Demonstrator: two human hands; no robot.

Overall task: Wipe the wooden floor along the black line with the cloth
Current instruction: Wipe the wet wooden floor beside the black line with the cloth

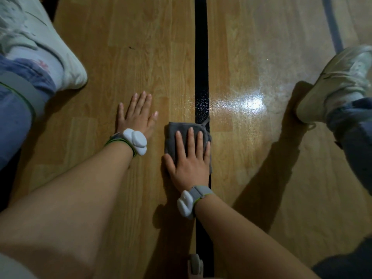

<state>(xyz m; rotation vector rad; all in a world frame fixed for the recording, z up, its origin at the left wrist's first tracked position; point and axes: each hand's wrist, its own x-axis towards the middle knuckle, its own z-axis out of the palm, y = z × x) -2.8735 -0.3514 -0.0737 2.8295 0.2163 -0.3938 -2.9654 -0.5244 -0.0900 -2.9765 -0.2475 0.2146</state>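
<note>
A folded grey cloth lies on the wooden floor, its right part over the black line that runs straight away from me. My right hand presses flat on the cloth with the fingers spread and pointing forward. My left hand rests flat on the bare wood to the left of the cloth, fingers apart, holding nothing. Both wrists carry a white device on a grey band.
A white shoe stands at the upper left and another white shoe at the right, both with blue jeans legs. A bright light glare shines on the floor right of the line. A grey curved line crosses the far right.
</note>
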